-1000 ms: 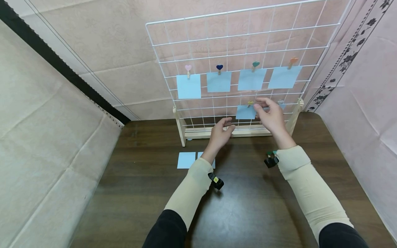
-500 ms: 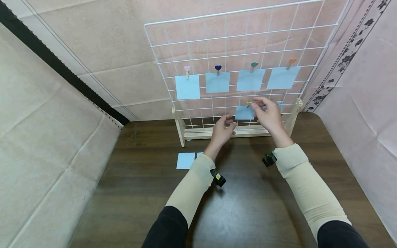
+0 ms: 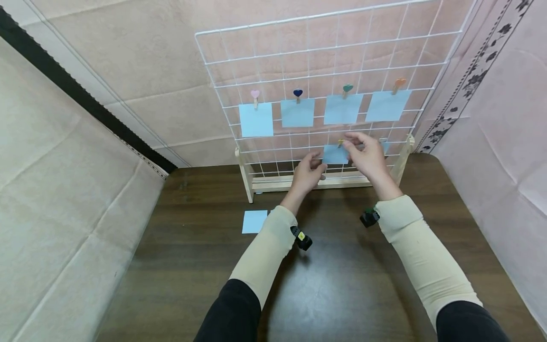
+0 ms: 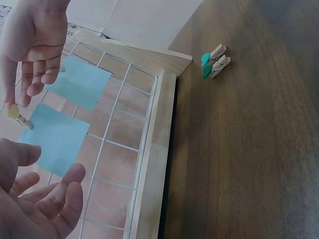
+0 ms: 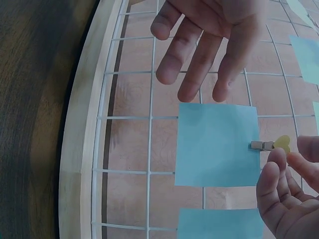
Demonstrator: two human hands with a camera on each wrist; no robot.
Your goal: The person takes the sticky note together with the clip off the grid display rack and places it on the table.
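Note:
A light blue paper square [image 3: 335,154] hangs low on the white wire grid [image 5: 150,144]. A small wooden clothespin [image 5: 262,145] with a yellow heart clips its upper edge. My right hand [image 3: 368,156] is right beside that clothespin, its fingertips at the yellow heart, thumb and index finger apart. On the other side, my left hand [image 3: 305,177] hovers by the paper's left edge with loosely bent fingers and nothing held. The left wrist view shows the left hand's spread fingers [image 4: 75,174] before the paper's edge. Farther right hangs another low blue paper [image 4: 82,82], partly behind my right hand.
Above hangs a row of several blue papers [image 3: 297,113] on heart clothespins. The grid stands in a wooden base [image 3: 273,184]. On the brown table [image 3: 188,266] lie a loose blue paper [image 3: 254,222] and two green-heart clothespins [image 4: 215,61]. Fabric walls surround the table.
My right hand has shifted slightly left, closer to the yellow-heart clothespin. My left hand has risen a little toward the paper's left edge. The papers hang as before.

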